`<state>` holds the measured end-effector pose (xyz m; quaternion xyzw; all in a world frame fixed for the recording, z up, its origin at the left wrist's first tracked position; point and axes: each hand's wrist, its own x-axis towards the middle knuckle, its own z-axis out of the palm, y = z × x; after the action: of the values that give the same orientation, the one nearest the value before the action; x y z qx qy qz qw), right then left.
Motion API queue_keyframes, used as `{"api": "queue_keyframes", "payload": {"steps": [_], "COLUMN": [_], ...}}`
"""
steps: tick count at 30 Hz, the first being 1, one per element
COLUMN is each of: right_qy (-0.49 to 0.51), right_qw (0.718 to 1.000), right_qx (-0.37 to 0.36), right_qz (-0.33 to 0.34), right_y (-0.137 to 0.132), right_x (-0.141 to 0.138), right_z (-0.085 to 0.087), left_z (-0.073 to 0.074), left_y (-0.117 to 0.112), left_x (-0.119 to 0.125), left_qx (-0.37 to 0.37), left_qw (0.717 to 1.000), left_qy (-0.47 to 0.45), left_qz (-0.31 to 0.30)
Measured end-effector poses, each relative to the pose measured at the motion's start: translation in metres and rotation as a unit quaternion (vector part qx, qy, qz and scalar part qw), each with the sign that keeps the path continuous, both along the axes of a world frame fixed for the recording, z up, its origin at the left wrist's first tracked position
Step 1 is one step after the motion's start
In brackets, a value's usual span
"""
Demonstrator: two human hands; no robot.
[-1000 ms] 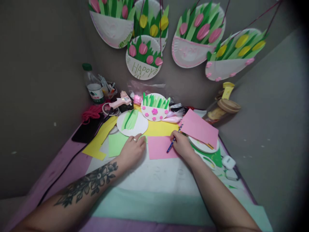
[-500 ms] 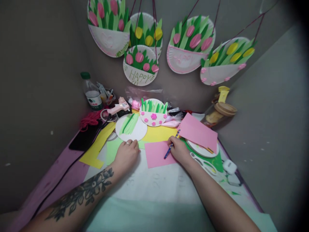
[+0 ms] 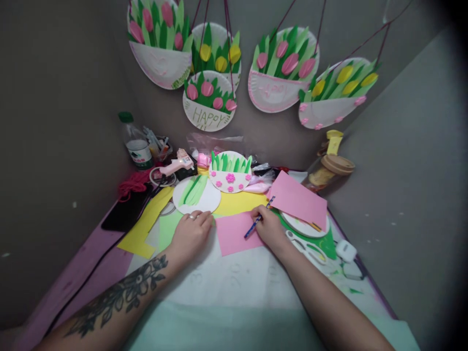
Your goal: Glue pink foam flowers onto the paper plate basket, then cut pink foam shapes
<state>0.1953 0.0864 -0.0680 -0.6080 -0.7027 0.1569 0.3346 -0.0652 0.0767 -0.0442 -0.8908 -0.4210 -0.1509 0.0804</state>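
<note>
Here, nearest the camera, two bare forearms reach forward over a pale table cover (image 3: pixel 234 287), the left one tattooed. The left hand (image 3: pixel 190 233) lies flat with its fingers together and pressed down, touching nothing it could grip; its fingertips rest at the left edge of a small pink paper sheet (image 3: pixel 234 233), on the light green paper (image 3: pixel 166 229) beside it. The right hand (image 3: pixel 268 226) has its fingers pinched around a blue pencil (image 3: pixel 258 221), whose long axis runs from lower left to upper right; the tip points down-left onto the pink sheet, the far end rises toward a larger pink sheet (image 3: pixel 298 199). So the small pink sheet lies between the two hands, just in front of the right fingers and touching them, and the right hand is the nearer to its middle.

Right of that hand lie white-handled scissors (image 3: pixel 305 246) on green scraps. Farther off are yellow paper (image 3: pixel 239 202), a paper plate with green strips (image 3: pixel 196 194), and a half-plate basket (image 3: pixel 229 173) with pink flowers. Behind stand a glue gun (image 3: pixel 179 162) and a bottle (image 3: pixel 133 144) whose label is too small to read. On the wall hang plate baskets of paper tulips; one (image 3: pixel 208 102) reads "HAPPY", another (image 3: pixel 278 73) carries faint pink lettering I cannot make out.
</note>
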Motion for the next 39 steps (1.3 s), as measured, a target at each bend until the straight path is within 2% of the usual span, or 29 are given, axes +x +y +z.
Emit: {"api": "queue_keyframes", "payload": {"steps": [4, 6, 11, 15, 18, 24, 30, 32, 35, 37, 39], "right_qy": [0.038, 0.052, 0.068, 0.050, 0.025, -0.003, 0.037, 0.037, 0.005, -0.028, -0.047], "right_qw": [0.997, 0.995, 0.991, 0.993, 0.996, 0.999, 0.999, 0.997, 0.992, 0.990, 0.991], "right_qx": [0.055, 0.066, 0.082, 0.061, 0.039, -0.020, -0.019, -0.031, -0.056, -0.066, -0.069], "right_qz": [-0.035, -0.047, -0.078, -0.089, -0.074, 0.039, 0.030, 0.058, 0.115, 0.123, 0.105], "right_y": [0.003, 0.005, 0.001, -0.001, -0.001, -0.005, -0.012, -0.015, -0.018, -0.020, -0.019], "right_x": [-0.010, -0.014, -0.008, 0.001, 0.004, -0.003, -0.018, -0.020, -0.022, -0.021, -0.019], "right_z": [0.000, 0.001, 0.003, 0.004, 0.004, 0.003, 0.001, 0.001, 0.003, 0.004, 0.004], "left_z": [-0.001, -0.001, -0.003, -0.004, -0.004, -0.002, -0.002, -0.002, -0.001, 0.000, -0.001], "left_y": [-0.007, -0.010, -0.011, -0.008, -0.008, -0.011, -0.012, -0.016, -0.024, -0.029, -0.032], "left_x": [0.006, 0.009, 0.010, 0.008, 0.008, 0.009, 0.011, 0.012, 0.014, 0.016, 0.018], "left_qx": [-0.008, -0.022, -0.047, -0.071, -0.079, -0.090, -0.083, -0.070, -0.061, -0.060, -0.059], "left_qw": [0.995, 0.992, 0.991, 0.992, 0.991, 0.989, 0.987, 0.982, 0.962, 0.946, 0.941], "left_qy": [-0.058, -0.066, -0.077, -0.073, -0.067, -0.060, -0.055, -0.058, -0.021, 0.007, 0.017], "left_qz": [-0.085, -0.106, -0.095, -0.079, -0.079, -0.096, -0.123, -0.163, -0.267, -0.317, -0.333]}}
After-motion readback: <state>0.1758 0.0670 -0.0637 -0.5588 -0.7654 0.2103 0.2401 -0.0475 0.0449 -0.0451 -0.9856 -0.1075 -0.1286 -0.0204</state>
